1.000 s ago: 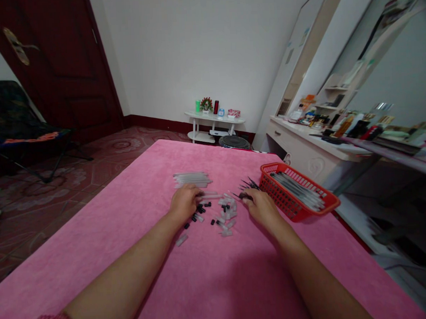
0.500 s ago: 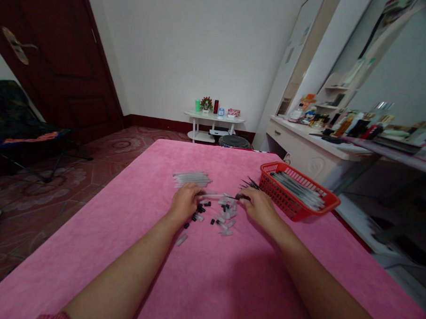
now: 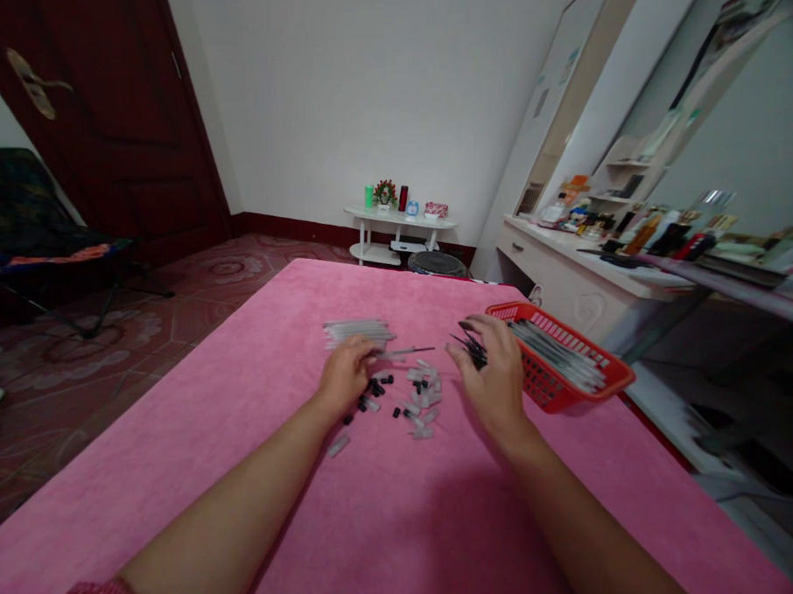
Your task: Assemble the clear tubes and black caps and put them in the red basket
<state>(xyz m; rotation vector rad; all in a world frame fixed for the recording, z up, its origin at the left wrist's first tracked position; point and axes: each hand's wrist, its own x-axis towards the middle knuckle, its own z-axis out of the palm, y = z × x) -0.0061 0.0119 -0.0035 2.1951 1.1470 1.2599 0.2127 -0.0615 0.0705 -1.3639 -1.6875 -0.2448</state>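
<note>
My left hand [image 3: 347, 372] is closed around one end of a clear pen barrel [image 3: 392, 353], and a thin dark refill [image 3: 425, 349] sticks out of its right end. Just beyond that hand lies a row of clear pen barrels [image 3: 351, 330]. My right hand [image 3: 490, 372] has its thumb and fingers apart over a bunch of thin black refills [image 3: 472, 346] beside the basket; whether it touches them I cannot tell. Between and below the hands are scattered clear caps [image 3: 428, 399] and small black plugs [image 3: 375, 387].
A red plastic basket [image 3: 551, 395] at the right holds many finished-looking pens [image 3: 560, 355]. Pink cloth [image 3: 254, 356] covers the table. Behind it stands a small white shelf table [image 3: 399, 216]; a dresser [image 3: 566, 272] with bottles is on the right, a folding chair [image 3: 31, 225] on the left.
My right hand has come away from the barrel's end and moved right to the black refills, its fingers opening. The left hand still holds the barrel, with the dark refill now projecting from it.
</note>
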